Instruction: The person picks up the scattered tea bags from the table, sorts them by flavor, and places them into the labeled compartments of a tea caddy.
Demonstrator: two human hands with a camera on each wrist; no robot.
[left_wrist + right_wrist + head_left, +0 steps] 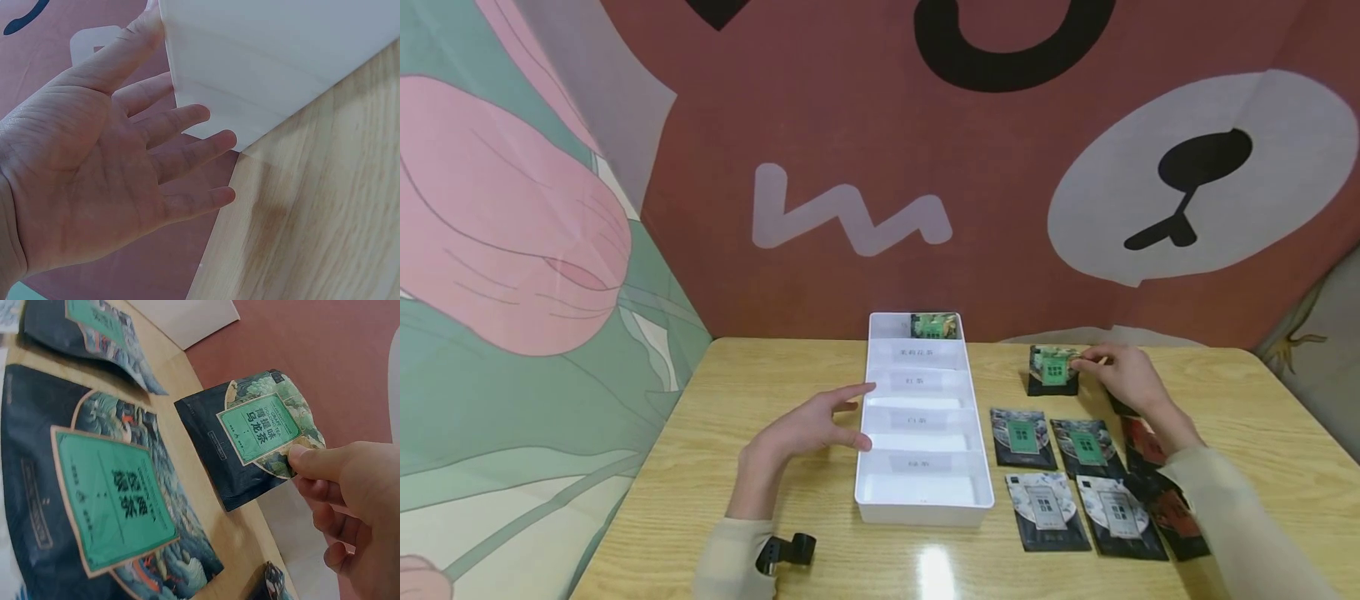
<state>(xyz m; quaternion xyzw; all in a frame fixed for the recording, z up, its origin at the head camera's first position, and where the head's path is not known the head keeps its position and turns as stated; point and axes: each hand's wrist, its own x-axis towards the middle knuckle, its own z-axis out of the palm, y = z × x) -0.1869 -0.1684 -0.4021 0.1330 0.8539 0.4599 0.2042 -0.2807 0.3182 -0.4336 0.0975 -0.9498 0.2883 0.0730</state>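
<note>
My right hand [1122, 377] pinches a dark tea sachet with a green label [250, 434] between thumb and fingers, at the back right of the table. In the right wrist view the sachet is tilted, its printed face showing. My left hand [808, 427] is at the left side of a long white divided box [925, 515]; its fingers are extended, with the thumb and a fingertip touching the rim. In the left wrist view the palm and spread fingers lie beside the white wall [250, 56]. Another green-labelled sachet [934, 326] lies in the box's rearmost compartment.
Right of the box lie two dark sachets with green labels [1022, 437], two white-and-black sachets [1047, 512] and red-labelled sachets [1176, 512], partly covered by my right arm. The compartments carry small labels. A printed cloth [850, 283] hangs behind the wooden table [760, 367].
</note>
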